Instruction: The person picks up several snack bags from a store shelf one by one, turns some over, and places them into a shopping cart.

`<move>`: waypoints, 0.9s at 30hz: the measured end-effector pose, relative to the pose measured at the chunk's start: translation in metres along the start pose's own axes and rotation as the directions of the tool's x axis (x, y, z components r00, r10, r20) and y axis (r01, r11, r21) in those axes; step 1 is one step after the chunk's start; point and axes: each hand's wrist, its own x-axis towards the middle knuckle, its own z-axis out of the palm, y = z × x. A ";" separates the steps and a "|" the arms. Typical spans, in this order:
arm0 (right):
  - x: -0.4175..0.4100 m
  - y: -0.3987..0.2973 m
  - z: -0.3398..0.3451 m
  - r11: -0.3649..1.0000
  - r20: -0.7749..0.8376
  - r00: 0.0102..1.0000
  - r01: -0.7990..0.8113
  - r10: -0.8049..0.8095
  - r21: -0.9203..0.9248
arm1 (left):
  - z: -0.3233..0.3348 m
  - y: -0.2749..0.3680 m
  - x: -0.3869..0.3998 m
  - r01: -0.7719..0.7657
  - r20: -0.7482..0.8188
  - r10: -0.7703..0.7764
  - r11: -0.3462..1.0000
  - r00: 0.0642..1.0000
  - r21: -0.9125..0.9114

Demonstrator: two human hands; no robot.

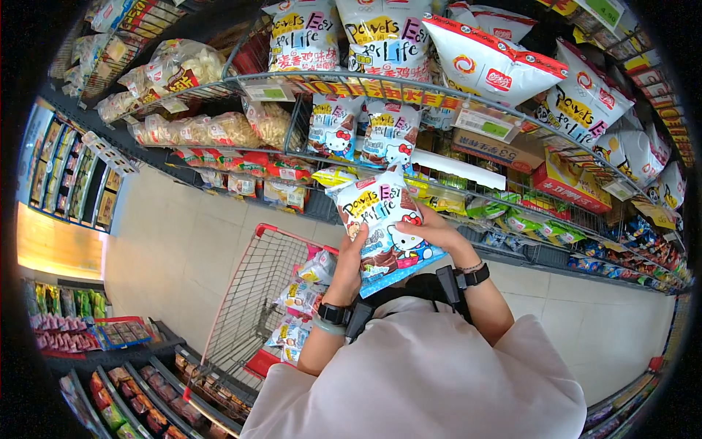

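A puffed-snack bag (384,233) with a cartoon cat is held between both hands in front of my chest. My left hand (348,263) grips its left edge, thumb on the front. My right hand (439,230) holds the right side, its thumb lying across the printed front. The fingers behind the bag are hidden. Two similar small bags (390,134) stand on the wire shelf just beyond. Below and left of my hands, a wire shopping cart (241,296) with red trim contains several snack bags (299,293).
The wire shelf rack (384,79) curves across the view, with large white snack bags (493,66) on top. Bags of pale puffed snacks (197,129) fill the left part. Cartons (496,148) sit on a lower shelf at right. Low display bins (131,395) line the lower left.
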 end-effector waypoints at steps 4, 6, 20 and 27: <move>0.000 0.007 -0.002 0.991 -0.068 0.990 0.118 -0.122 -0.064 | 0.007 0.012 0.000 -0.113 0.056 0.113 0.994 0.992 -0.003; -0.002 -0.001 -0.001 0.991 -0.096 0.987 0.128 -0.131 -0.034 | 0.006 0.019 0.004 -0.136 0.086 0.137 0.991 0.987 -0.013; -0.002 -0.021 0.008 0.987 -0.151 0.988 0.053 -0.030 0.149 | 0.014 0.026 0.009 -0.102 0.034 0.098 0.983 0.995 0.153; 0.001 -0.020 0.007 0.981 -0.205 0.979 0.052 -0.013 0.185 | 0.011 0.019 0.016 -0.071 0.062 0.063 0.989 0.996 0.127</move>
